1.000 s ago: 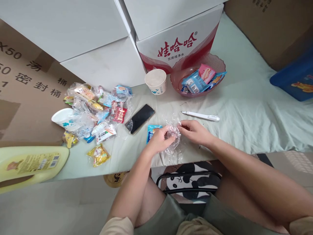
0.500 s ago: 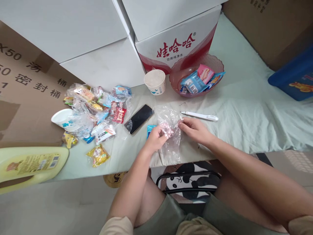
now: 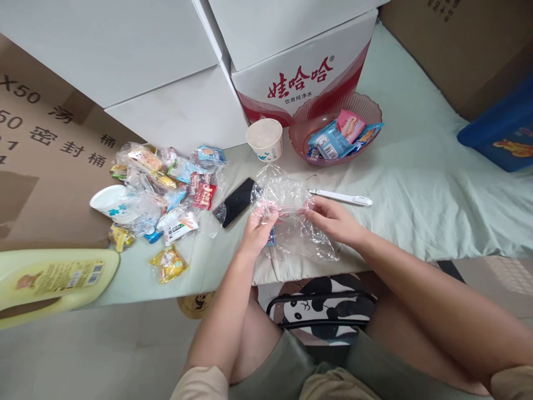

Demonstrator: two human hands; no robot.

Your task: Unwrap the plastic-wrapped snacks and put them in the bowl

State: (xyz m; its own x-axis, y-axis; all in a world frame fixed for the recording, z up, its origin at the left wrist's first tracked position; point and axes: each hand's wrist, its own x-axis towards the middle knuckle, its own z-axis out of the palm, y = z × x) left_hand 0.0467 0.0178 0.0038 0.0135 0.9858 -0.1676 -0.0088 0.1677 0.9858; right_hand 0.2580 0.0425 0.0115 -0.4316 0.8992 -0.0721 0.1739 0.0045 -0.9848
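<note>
A clear plastic bag point(image 3: 291, 194) is stretched between my two hands over the front of the cloth-covered surface. My left hand point(image 3: 259, 226) pinches its left side, thumb on top. The right side is pinched by my right hand point(image 3: 333, 219). Under the bag, near my left fingers, a small blue packet point(image 3: 271, 236) shows in part. A dark phone point(image 3: 236, 204) lies left of the bag, its right end partly covered by the plastic. Just beyond my right hand is a white pen-shaped cutter point(image 3: 342, 197).
A pink ribbed bowl point(image 3: 300, 136) with several snack packets and a paper cup point(image 3: 265, 141) stand behind. Left lie many wrapped snacks point(image 3: 204, 195), a tipped paper cup point(image 3: 102, 201) and a yellow jug point(image 3: 94, 261). White cartons point(image 3: 175, 111) line the back; a blue container point(image 3: 495, 133) is right.
My left hand has shifted slightly left, away from the right hand. The bunched bag is now spread wider between both hands, reaching over the phone's edge.
</note>
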